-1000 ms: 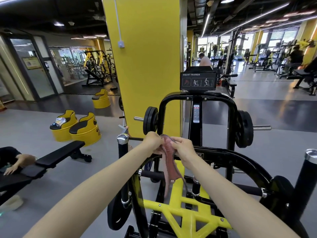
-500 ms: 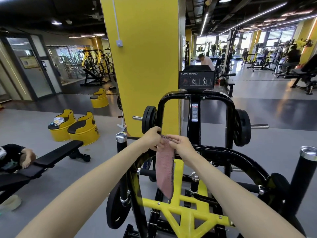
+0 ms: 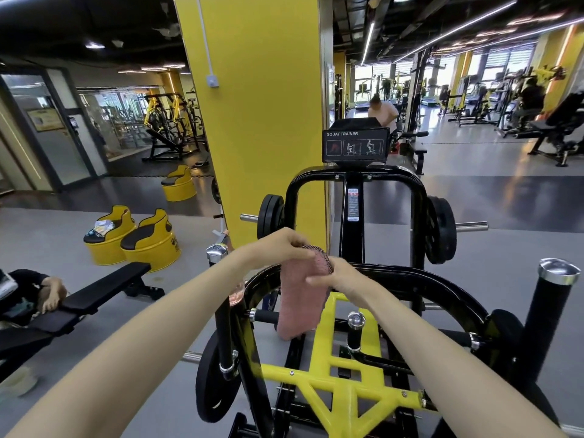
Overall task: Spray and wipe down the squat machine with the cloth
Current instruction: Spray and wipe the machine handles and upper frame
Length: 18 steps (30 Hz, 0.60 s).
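A pink cloth [image 3: 298, 298] with a dark mesh back hangs in front of me over the black and yellow squat machine [image 3: 350, 384]. My left hand [image 3: 282, 243] pinches its top edge. My right hand [image 3: 339, 275] holds the cloth's upper right side, with fingers against its face. Both hands are above the machine's curved black bar [image 3: 420, 279]. A "SQUAT TRAINER" sign [image 3: 355, 145] tops the frame. A translucent pink object [image 3: 236, 295] shows just under my left forearm; what it is cannot be made out.
A yellow pillar [image 3: 262, 105] rises right behind the machine. Weight plates [image 3: 441, 229] sit on both side pegs. A black bench [image 3: 94, 295] with a person lying on it is at the left. Yellow barrel seats [image 3: 148, 241] stand on the grey floor. Upright chrome-capped posts [image 3: 551, 314] flank me.
The bunched cloth was spread flat between both hands. My right hand has now dropped down onto its right side while the left hand keeps the top edge.
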Each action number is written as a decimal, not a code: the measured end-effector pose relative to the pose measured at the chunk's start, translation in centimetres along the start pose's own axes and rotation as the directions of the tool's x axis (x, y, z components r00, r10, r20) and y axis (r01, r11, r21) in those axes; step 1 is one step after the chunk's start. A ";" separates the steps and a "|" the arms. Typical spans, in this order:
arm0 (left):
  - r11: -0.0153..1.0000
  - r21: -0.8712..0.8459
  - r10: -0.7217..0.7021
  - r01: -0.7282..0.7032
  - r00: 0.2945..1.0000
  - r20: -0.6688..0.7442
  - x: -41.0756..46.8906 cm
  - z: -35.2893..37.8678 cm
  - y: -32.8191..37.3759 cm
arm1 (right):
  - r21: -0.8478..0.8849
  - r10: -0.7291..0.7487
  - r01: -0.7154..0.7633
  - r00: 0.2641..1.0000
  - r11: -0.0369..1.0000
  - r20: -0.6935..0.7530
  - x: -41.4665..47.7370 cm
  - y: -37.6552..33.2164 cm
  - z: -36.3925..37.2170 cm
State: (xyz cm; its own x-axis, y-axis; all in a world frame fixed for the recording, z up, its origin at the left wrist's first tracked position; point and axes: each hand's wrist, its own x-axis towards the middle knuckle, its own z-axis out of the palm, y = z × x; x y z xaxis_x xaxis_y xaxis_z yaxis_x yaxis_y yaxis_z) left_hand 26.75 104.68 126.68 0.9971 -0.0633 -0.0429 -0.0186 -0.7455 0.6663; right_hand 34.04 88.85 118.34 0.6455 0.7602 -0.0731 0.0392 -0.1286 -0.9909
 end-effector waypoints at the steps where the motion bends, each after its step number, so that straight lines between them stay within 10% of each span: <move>1: 0.998 -0.060 -0.002 0.004 0.999 0.038 -0.1 -0.2 0.5 | -0.017 0.016 -0.016 1.000 1.000 0.002 -0.1 0.6 0.2; 7: 0.911 -0.393 -0.058 0.120 0.985 0.165 0.0 -1.9 2.6 | 0.047 0.149 -0.147 0.989 0.988 -0.025 -1.1 4.0 1.0; 18: 0.866 -0.350 -0.473 0.358 0.814 -0.337 -0.2 -4.6 -2.7 | 0.287 0.279 -0.275 0.960 0.918 0.031 -3.1 6.5 0.0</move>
State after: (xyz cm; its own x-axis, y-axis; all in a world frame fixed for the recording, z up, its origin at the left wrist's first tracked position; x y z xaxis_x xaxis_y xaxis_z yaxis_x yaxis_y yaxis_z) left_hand 26.95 109.73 128.28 0.8457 0.5243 -0.0994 0.3667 -0.4356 0.8220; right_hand 32.29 85.62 112.09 0.6071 0.7136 -0.3497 -0.3606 -0.1448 -0.9214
